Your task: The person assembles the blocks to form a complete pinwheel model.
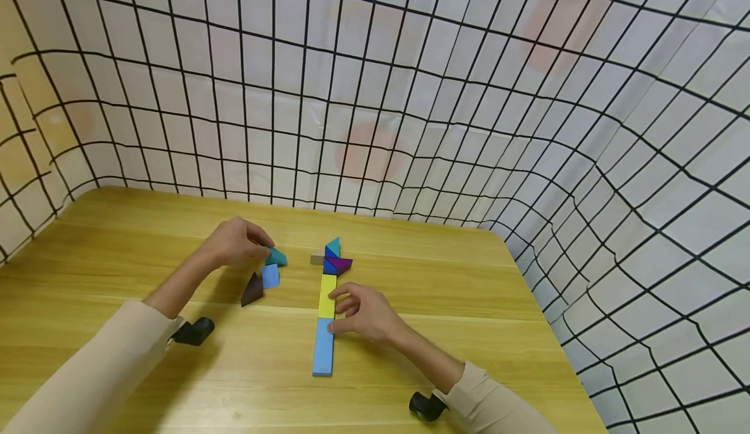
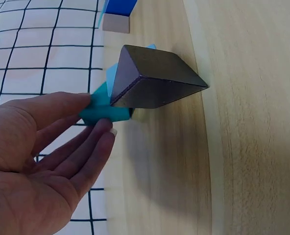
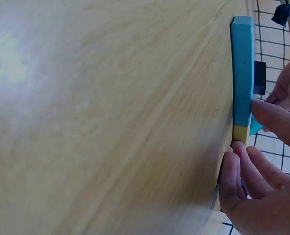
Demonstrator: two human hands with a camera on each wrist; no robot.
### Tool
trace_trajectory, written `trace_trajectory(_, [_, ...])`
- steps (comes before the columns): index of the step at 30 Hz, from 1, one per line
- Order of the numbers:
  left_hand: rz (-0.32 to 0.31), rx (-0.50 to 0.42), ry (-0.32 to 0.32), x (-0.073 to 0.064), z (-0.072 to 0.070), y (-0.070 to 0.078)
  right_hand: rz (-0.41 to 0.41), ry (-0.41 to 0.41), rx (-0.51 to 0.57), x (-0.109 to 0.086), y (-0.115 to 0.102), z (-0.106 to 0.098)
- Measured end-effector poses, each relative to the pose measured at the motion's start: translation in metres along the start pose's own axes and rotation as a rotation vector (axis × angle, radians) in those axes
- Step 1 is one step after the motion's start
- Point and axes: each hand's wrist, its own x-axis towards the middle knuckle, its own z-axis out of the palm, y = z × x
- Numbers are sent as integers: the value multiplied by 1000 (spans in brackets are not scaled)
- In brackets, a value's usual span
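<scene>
My left hand [image 1: 237, 242] pinches a teal block [image 1: 276, 256] between thumb and fingers, at the table's left middle. In the left wrist view the same teal block [image 2: 105, 108] shows partly behind a dark brown triangular block [image 2: 159, 81]. A small blue square block [image 1: 270, 276] lies just below it. My right hand [image 1: 369, 313] rests along a row of blocks, fingertips at the yellow block [image 1: 327, 296] and thumb at the long light blue block [image 1: 323, 348]. Above the yellow one sit dark blue triangles [image 1: 329, 266], a purple block [image 1: 342, 264], a teal triangle [image 1: 333, 247] and a tan block [image 1: 318, 257].
The blocks lie on a wooden table [image 1: 469, 330]. White sheeting with a black wire grid [image 1: 375, 95] stands along the back and sides. A black wrist camera [image 1: 195, 331] is strapped by the left sleeve, and another camera [image 1: 426, 406] by the right.
</scene>
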Motion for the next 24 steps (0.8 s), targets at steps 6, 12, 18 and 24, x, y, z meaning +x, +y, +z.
trace_trajectory(6, [-41,-57,21,2,1,-1,2,-4,2,0,0,-1])
trace_trajectory(12, [-77,-86,47,5,2,-5,-1,-4,-1,0,1,-1])
trace_trajectory(18, [-124,-114,76,6,3,-10,-1,-5,-4,1,2,-1])
trace_trajectory(24, [-153,-136,79,6,4,-13,2,-6,1,0,1,0])
